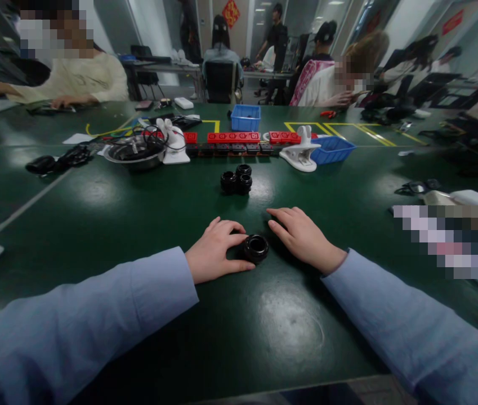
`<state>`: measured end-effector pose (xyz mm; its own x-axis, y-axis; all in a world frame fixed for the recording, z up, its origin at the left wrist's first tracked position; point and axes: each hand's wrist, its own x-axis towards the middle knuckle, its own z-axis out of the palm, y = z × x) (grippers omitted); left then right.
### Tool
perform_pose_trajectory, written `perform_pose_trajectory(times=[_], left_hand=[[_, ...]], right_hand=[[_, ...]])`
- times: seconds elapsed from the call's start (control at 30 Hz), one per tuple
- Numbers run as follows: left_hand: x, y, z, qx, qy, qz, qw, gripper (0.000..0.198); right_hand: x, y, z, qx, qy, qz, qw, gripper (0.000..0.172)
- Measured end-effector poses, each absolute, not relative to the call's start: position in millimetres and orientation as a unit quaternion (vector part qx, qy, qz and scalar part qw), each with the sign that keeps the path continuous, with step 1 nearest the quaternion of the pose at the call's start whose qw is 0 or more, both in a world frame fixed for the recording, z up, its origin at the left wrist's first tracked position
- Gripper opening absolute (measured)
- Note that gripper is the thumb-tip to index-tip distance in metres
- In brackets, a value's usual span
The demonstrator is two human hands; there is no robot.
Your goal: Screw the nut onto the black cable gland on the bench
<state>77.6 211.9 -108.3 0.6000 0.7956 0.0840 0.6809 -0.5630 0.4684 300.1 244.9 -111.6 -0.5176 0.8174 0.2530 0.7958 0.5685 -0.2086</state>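
A black ring-shaped plastic fitting (256,248) stands on the dark green table (137,214) right in front of me. My left hand (217,252) rests on the table with thumb and fingers curled against the fitting's left side. Just right of the fitting lies my right hand (303,236), flat, palm down, fingers stretched out and holding nothing. Farther back, three more black fittings (236,180) sit clustered together.
A row of red and black parts (239,137), two white clamps (302,151), a metal bowl with cables (137,151) and two blue bins (246,117) line the table's middle. Other people sit at the far side. White items lie at the right and left edges.
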Motion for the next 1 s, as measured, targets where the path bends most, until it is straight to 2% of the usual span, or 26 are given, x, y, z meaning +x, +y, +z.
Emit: perform_pose_trajectory(times=[0.4, 0.77, 1.0], left_hand=[[75.7, 212.8, -111.1, 0.879, 0.397, 0.177, 0.194, 0.043], [76.1, 211.5, -110.6, 0.881, 0.397, 0.185, 0.179, 0.039], [76.0, 210.9, -110.9, 0.884, 0.397, 0.182, 0.165, 0.040]], right_hand=[[295.7, 240.5, -108.4, -0.425, -0.875, 0.093, 0.210, 0.033], [291.9, 232.2, -101.7, -0.399, -0.876, 0.096, 0.255, 0.028], [280.4, 212.6, -91.1, -0.368, -0.868, 0.088, 0.322, 0.030]])
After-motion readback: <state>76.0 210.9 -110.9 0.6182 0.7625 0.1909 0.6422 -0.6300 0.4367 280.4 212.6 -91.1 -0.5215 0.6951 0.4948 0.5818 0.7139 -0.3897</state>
